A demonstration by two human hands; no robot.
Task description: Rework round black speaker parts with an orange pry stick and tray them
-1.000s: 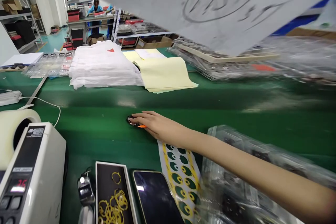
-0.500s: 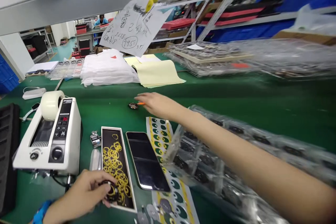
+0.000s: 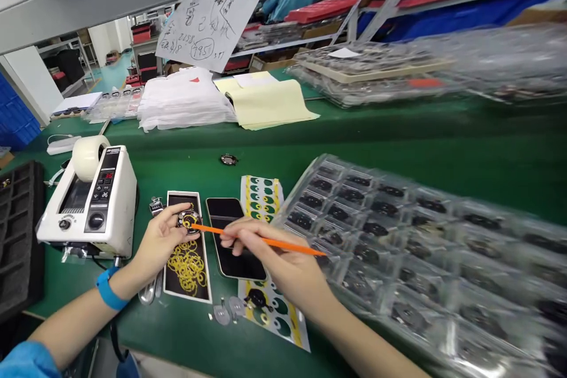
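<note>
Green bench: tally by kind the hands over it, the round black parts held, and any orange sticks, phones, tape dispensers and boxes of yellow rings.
Left hand and right hand: 2
Held round black part: 1
Orange stick: 1
Phone: 1
Tape dispenser: 1
Box of yellow rings: 1
Total: 7

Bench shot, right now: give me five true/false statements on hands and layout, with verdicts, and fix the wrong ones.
1. The right hand holds an orange stick. True.
2. The left hand is empty. False: it holds a round dark part.
3. Yellow rings lie in a shallow box. True.
4. The phone stands upright. False: it lies flat.
5. A blue wristband circles the left wrist. True.
</note>
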